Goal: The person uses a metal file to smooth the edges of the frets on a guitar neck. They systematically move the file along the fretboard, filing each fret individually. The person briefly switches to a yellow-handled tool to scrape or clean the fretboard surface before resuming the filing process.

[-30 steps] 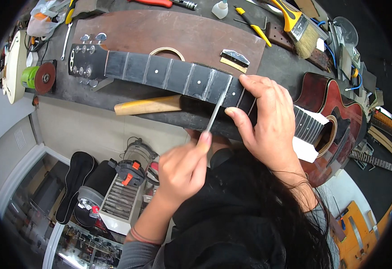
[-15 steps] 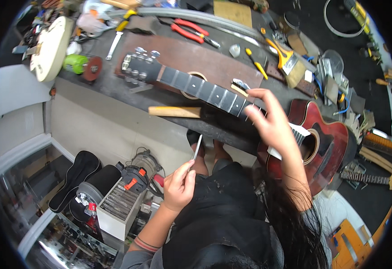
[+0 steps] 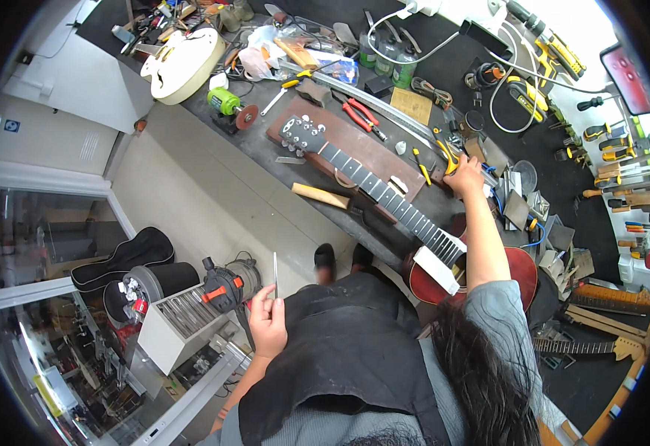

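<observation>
Guitar neck (image 3: pixel 370 185) carries a pale emblem (image 3: pixel 290 125) on its dark headstock (image 3: pixel 305 136).

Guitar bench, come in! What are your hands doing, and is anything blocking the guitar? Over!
Left hand: gripping thin metal tool. Right hand: at yellow-handled brush, grip unclear. Guitar neck: over bench, hands off. Right arm: hiding part of red guitar body.

Workshop: guitars (image 3: pixel 384 196), pliers (image 3: pixel 355 117), seemingly screwdrivers (image 3: pixel 596 132)
</observation>
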Motion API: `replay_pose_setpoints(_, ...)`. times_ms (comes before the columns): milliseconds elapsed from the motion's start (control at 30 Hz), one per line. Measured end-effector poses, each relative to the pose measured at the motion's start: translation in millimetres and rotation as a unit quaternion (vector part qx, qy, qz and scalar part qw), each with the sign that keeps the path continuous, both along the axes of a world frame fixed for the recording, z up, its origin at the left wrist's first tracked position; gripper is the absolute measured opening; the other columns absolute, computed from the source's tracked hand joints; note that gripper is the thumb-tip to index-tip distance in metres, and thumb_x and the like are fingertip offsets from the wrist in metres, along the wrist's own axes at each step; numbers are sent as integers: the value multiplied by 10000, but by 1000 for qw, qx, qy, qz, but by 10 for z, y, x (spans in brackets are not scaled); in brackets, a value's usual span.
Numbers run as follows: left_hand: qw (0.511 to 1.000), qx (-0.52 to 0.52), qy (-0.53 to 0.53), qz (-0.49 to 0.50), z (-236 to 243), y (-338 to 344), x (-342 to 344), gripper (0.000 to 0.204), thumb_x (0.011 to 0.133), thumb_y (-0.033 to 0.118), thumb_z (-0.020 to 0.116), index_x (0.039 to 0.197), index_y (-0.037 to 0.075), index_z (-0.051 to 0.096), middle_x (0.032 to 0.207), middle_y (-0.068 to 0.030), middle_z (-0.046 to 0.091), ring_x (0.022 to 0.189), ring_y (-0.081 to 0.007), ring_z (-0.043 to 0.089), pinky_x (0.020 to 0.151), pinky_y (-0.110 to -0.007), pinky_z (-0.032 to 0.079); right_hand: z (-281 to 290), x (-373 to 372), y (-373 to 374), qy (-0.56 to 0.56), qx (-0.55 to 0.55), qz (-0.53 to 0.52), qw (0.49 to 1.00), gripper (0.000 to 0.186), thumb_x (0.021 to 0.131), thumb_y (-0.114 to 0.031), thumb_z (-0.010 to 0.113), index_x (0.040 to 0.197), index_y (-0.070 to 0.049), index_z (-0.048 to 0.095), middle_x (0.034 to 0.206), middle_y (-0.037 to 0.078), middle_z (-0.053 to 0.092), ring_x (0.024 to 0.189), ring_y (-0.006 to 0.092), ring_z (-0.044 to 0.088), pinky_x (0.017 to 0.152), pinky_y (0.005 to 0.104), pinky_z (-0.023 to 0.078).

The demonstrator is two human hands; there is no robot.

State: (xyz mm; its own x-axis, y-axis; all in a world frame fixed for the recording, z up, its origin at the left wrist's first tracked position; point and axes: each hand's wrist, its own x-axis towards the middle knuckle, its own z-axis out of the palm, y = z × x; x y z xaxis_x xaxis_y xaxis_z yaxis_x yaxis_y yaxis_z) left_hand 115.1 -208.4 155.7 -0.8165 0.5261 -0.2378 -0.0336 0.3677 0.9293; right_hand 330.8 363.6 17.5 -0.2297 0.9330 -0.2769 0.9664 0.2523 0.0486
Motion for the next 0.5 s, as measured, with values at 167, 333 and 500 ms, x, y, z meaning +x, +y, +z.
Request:
replay_pose_setpoints(167,999,22,-17,27,24,-27,93,332,1134,18,625,1462,-24,598,810,52,577,732,-22,446,670,-230,353,208,7,-21,50,-15,16,999,858,855,-399,827,1592,-70,533,1717,282,435,1573,450,473,1206,571,517)
replay_pose_setpoints(333,999,39,-35,-6,32,128,44,334,1138,42,638,1464,-17,598,795,48,580,721,-25,450,664,-229,352,120,202,67,79,26,9,996,641,933,-245,714,1519,-28,572,1673,276,494,1465,464,590,1185,567,533)
replay_pose_setpoints(500,997,65,-33,-39,33,223,-113,331,1145,70,642,1465,-5,602,776,44,585,672,-30,463,623,-228,369,298,319,63,71,56,-1,996,387,979,-178,665,1338,-41,710,1362,214,751,1352,408,678,1068,547,584)
